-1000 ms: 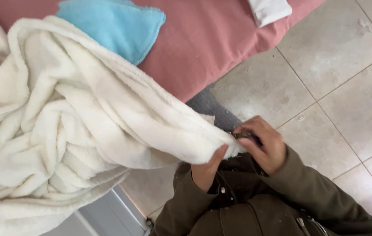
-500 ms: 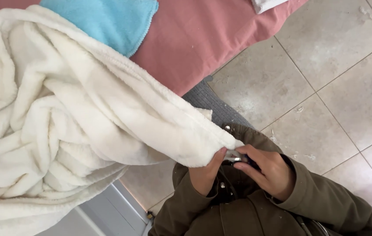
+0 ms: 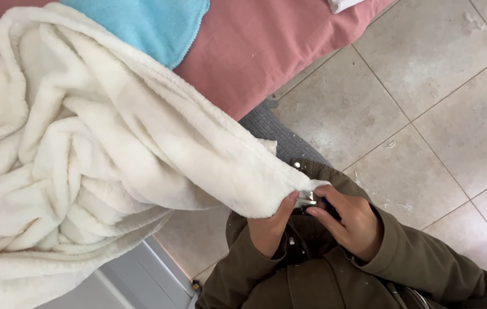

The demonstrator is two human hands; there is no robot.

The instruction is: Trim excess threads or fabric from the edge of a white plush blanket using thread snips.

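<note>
Down at five o'clock, left hand [image 3: 270,228] pinching the cream blanket [image 3: 112,149] corner, right hand [image 3: 353,220] gripping a small shiny clip [image 3: 307,201]. Best keeping that corner taut.

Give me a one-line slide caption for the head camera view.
Both hands, left hand and right hand, pinch a corner of a cream fleece blanket beside a pink bed.

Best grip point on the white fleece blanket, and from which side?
Probably the corner of the white fleece blanket, where it tapers to a narrow point at the left hand and right hand. Come from the floor side, below right: the rest lies bunched in thick folds on the pink bed.
</note>
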